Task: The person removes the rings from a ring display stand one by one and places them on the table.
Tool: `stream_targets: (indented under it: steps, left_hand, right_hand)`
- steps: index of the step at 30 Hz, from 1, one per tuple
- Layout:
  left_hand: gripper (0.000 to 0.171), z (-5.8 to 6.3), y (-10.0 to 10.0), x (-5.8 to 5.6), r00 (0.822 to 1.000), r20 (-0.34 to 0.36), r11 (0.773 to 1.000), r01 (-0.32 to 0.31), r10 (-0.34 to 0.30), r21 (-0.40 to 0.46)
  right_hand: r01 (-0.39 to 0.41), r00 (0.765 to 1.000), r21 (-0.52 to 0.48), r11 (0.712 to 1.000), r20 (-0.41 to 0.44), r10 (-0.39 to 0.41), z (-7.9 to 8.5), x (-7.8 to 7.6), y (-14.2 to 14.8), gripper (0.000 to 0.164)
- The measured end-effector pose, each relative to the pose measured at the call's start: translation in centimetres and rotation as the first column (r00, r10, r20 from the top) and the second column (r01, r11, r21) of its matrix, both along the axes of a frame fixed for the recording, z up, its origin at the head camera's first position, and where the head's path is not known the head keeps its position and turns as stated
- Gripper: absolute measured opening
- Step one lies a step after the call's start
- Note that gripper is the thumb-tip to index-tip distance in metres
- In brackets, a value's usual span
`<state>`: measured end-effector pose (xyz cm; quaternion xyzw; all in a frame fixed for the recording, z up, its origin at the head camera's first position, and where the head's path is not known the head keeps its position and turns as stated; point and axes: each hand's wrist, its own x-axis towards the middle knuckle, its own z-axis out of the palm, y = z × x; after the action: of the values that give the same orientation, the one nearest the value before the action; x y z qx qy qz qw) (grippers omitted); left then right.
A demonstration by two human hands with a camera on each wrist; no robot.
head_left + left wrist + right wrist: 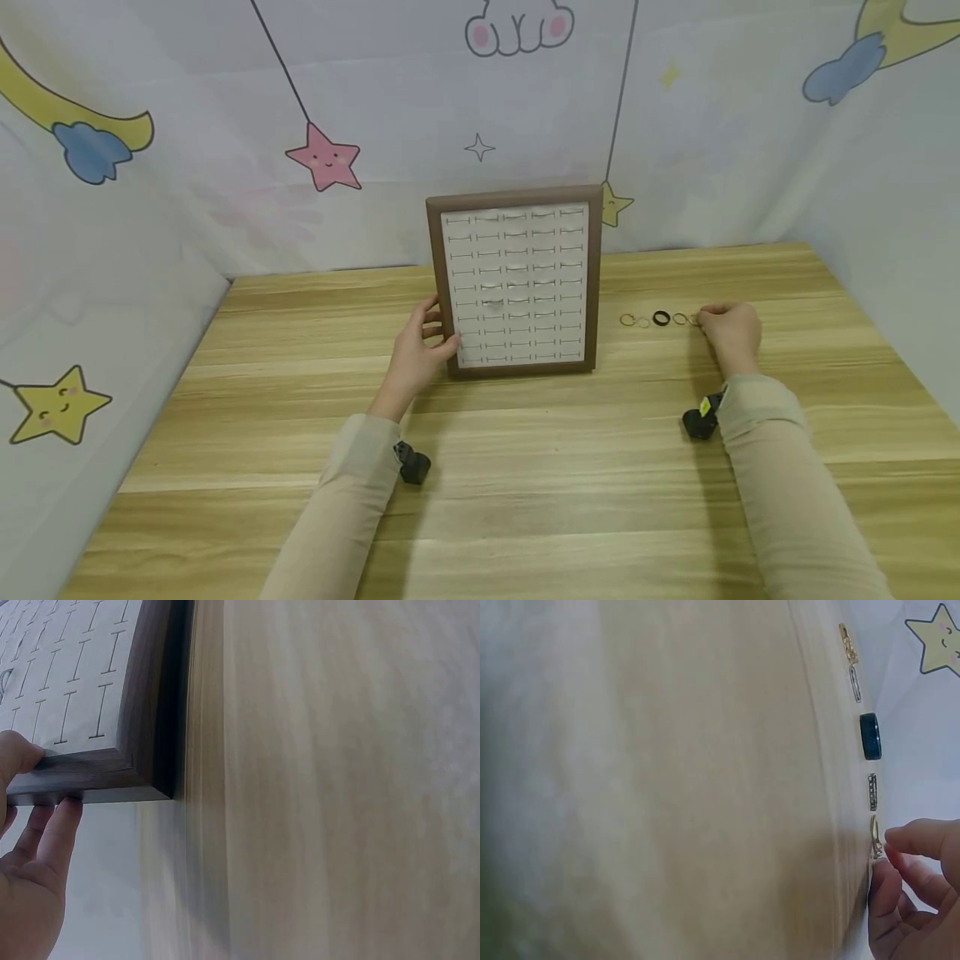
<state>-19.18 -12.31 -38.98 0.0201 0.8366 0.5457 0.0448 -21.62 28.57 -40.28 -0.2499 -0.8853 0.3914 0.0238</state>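
Observation:
My left hand (415, 357) grips the lower left side of a brown-framed ring display board (517, 283), thumb on the front and fingers behind. The board stands upright, its white pad cut with rows of slots. A small silver ring (492, 302) sits in one slot left of the middle. Over to the right, my right hand (732, 333) pinches a thin gold ring (876, 837) with a small stone, at the right end of a row. Left of it lie a stone-studded band (872, 792), a black ring (661, 318), a thin ring (643, 322) and a gold ring (627, 319).
The wood-grain table (555, 500) carries the board and the rings. A white cloth (390, 100) with printed stars and moons hangs behind and along both sides. Small black cameras (412, 463) are strapped at both wrists.

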Motion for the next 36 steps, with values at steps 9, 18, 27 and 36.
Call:
stream_targets:
  steps: [9,18,27,36]
  left_hand:
    - [0.071,0.1,0.0,0.1,1.000,-0.002,1.000,0.002,-0.002,-0.021]
    - [0.071,0.1,0.0,0.0,1.000,-0.005,0.999,-0.007,0.006,-0.038]
    - [0.071,-0.1,0.0,-0.1,1.000,-0.006,1.000,-0.007,0.006,-0.027]
    - [0.071,-0.1,0.0,0.0,1.000,0.000,1.000,-0.002,0.002,-0.003]
  right_hand:
    - [0.003,1.000,-0.001,1.000,-0.023,-0.003,0.7,-0.4,-0.3,0.040]
    - [0.030,0.980,-0.132,0.991,-0.192,-0.055,3.2,-1.2,-2.3,0.040]
    - [-0.033,0.920,-0.125,0.992,-0.391,-0.019,6.6,-1.2,-6.6,0.033]
    - [-0.267,0.756,-0.027,0.963,-0.626,0.192,8.6,0.1,-12.3,0.026]
